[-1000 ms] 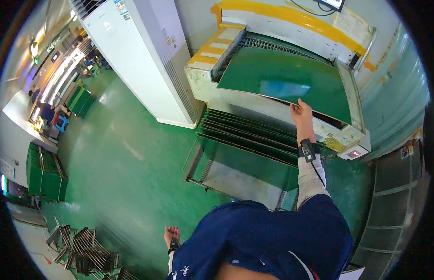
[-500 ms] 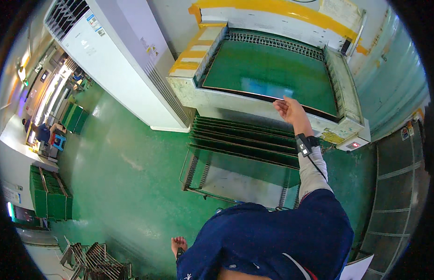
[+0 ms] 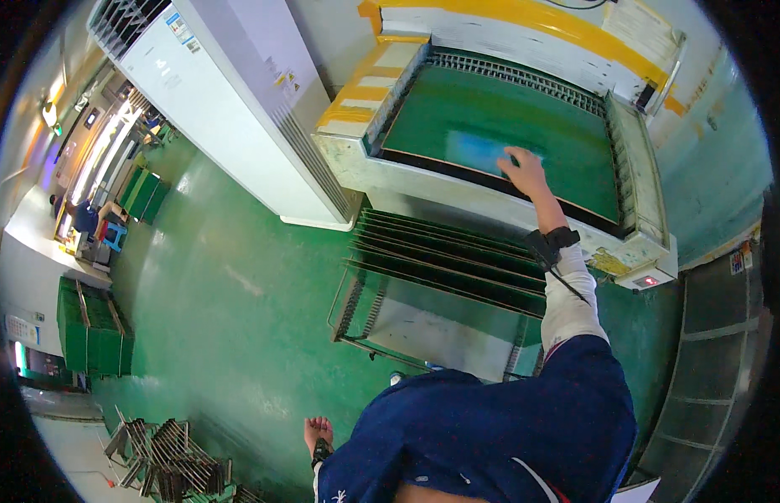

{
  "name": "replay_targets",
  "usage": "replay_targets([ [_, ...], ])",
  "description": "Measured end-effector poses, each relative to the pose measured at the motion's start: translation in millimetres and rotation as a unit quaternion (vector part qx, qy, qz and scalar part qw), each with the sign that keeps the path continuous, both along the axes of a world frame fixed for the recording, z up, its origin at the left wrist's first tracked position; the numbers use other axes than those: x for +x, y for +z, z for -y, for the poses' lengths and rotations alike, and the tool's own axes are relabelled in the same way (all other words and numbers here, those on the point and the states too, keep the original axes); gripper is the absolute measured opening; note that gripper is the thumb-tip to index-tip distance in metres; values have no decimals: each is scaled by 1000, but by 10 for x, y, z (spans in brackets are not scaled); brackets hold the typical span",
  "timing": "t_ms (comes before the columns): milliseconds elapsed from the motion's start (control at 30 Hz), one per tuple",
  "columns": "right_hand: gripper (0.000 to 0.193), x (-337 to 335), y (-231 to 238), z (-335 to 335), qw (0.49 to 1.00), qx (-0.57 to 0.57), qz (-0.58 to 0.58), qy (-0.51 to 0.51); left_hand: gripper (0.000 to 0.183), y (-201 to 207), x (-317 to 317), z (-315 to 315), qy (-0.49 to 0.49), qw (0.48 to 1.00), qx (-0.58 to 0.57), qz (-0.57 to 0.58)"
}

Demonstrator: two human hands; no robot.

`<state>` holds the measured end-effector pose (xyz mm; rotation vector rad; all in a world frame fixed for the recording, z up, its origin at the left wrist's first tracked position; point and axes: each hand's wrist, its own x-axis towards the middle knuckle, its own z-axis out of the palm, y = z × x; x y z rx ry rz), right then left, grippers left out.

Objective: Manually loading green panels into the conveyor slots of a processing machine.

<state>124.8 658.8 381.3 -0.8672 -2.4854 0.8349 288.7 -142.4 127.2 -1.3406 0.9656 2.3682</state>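
A large flat green panel lies in the recessed bed of a white machine at the far side. Over the panel's near edge is my right hand, its thumb and forefinger apart, gripping nothing. Whether its fingertips touch the panel I cannot tell. Down at my left side hangs my left hand, fingers loosely apart and holding nothing. Between me and the machine stands a wheeled rack with several green panels slotted upright in its far part.
A tall white air conditioner stands left of the machine. Stacked metal racks lie at lower left, and green panels in a rack stand beyond them. Another person sits far left. A grey panelled partition rises at right.
The panel has slid farther into the machine, and a dark gap shows along its near edge. My right hand has moved forward over it, thumb and forefinger spreading. The view has shifted slightly.
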Motion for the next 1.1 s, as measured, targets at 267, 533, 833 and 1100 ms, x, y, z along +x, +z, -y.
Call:
replay_targets([
  [267,73,-147,19,11,976,176,117,45,30,24,239,140,-33,997,49,-55],
  [533,66,-313,40,-203,980,167,103,23,30,35,295,97,7,999,6,-40],
  [833,64,-375,-34,-299,981,174,89,17,30,-3,471,188,-1,998,28,-56],
  [1100,68,-415,-31,-413,981,168,89,22,32,13,487,60,25,999,-13,-22],
])
